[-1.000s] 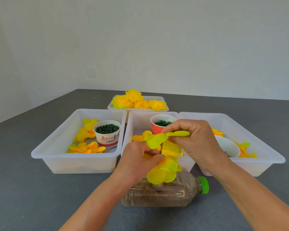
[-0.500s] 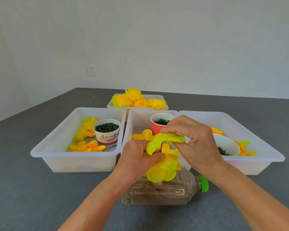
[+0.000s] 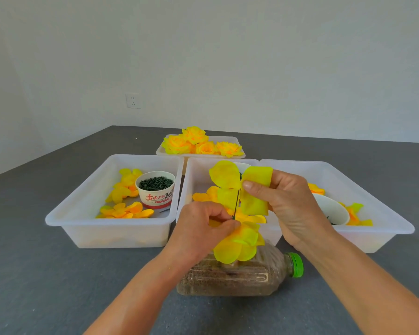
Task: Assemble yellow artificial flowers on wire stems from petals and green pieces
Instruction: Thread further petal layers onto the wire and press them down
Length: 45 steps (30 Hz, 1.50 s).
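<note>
- Bins first: taking the middle white bin as the landmark, a left bin sits just beside it on the gray table and holds loose yellow petals and a printed paper cup filled with dark green pieces.
- Behind the middle bin, a shallow white tray carries finished yellow flowers.
- Left hand hovers at the near wall of the middle bin; its thumb and forefinger are pinched shut on the lower end of a thin dark wire stem, with the other fingers curled in.
- Stem rises from that pinch, tilted slightly to the right, up to a yellow-green petal layer whose lobes spread on both sides of it.
- Below the pinch, a partly built yellow flower hangs against the left fingers, over a clear plastic bottle lying on its side in front of the middle bin, green cap pointing right.
- Right hand holds the petal layer's right side: the thumb presses on the front just right of the stem, and the fingers are curled behind the petal.
- Right of the middle bin, touching it, a third bin holds a white cup and a few more petals; the cup's contents are mostly hidden.
</note>
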### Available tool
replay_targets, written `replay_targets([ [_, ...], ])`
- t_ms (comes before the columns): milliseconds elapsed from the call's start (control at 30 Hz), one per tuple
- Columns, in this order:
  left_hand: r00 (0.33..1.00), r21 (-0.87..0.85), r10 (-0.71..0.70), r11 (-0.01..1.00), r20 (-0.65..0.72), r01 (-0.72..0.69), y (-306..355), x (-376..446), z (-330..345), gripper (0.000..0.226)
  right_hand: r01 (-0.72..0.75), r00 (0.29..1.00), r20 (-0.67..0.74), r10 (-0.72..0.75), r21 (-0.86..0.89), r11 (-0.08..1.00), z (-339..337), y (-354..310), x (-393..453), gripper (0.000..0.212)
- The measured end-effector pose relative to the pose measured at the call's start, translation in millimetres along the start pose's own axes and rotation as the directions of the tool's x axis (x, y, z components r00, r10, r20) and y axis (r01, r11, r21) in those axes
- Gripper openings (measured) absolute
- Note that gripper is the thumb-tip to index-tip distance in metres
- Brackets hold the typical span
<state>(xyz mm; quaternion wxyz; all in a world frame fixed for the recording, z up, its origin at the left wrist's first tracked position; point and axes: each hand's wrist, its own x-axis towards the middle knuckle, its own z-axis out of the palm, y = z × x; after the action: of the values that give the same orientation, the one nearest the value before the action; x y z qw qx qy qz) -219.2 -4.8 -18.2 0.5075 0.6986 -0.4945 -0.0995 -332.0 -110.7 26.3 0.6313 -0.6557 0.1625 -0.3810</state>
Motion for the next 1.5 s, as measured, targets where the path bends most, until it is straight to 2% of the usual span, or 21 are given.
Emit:
replay_targets([
  [100, 1.000, -0.006, -0.006, 1.000, 0.000, 0.006, 0.3, -0.2, 0.2, 0.008, -0.065, 0.998, -0.002, 0.065, 0.042, 0.997, -0.3, -0.7, -0.1, 0.021],
  [233, 1.000, -0.005, -0.004, 1.000, 0.000, 0.004, 0.0, -0.2, 0.3, 0.006, -0.062, 0.998, 0.018, 0.061, 0.055, 0.997, -0.4, -2.5, -2.8, 0.020],
  [533, 1.000, 0.000, -0.005, 1.000, -0.005, 0.005, 0.0, -0.7, 0.2, 0.013, 0.009, 1.000, 0.013, -0.009, -0.005, 1.000, 3.5, -3.5, -2.2, 0.018],
  [700, 1.000, -0.001, -0.006, 1.000, 0.003, 0.006, 0.7, -0.7, 0.1, 0.009, 0.046, 0.999, 0.013, -0.045, -0.059, 0.997, 2.1, -3.9, -3.4, 0.019],
  [1000, 1.000, 0.008, 0.001, 1.000, -0.004, -0.001, 0.5, -0.5, 0.0, 0.013, 0.194, 0.980, 0.075, -0.184, -0.173, 0.966, -0.8, -5.5, -8.2, 0.025],
  [1100, 1.000, 0.019, -0.004, 1.000, 0.005, 0.004, 0.5, -0.5, -0.1, 0.012, 0.340, 0.940, 0.141, -0.311, -0.291, 0.894, -1.4, -5.8, -11.4, 0.027],
  [1200, 1.000, 0.000, -0.009, 1.000, -0.009, 0.009, -0.7, -0.6, 0.0, 0.009, 0.470, 0.880, 0.180, -0.439, -0.458, 0.754, -2.6, -2.5, -14.0, 0.024],
  [1300, 1.000, -0.041, -0.015, 0.999, -0.027, 0.014, -0.5, -0.3, 0.1, 0.005, 0.591, 0.794, 0.256, -0.552, -0.542, 0.598, -3.9, 2.8, -14.8, 0.021],
  [1400, 0.999, -0.100, -0.031, 0.994, -0.005, 0.031, -2.2, -0.4, -2.4, 0.008, 0.649, 0.739, 0.313, -0.597, -0.569, 0.505, -6.0, 6.2, -14.7, 0.021],
  [1500, 0.998, -0.181, -0.030, 0.983, 0.059, 0.040, -2.0, -2.3, -6.2, 0.006, 0.660, 0.716, 0.325, -0.618, -0.601, 0.450, -8.3, 8.4, -13.6, 0.028],
])
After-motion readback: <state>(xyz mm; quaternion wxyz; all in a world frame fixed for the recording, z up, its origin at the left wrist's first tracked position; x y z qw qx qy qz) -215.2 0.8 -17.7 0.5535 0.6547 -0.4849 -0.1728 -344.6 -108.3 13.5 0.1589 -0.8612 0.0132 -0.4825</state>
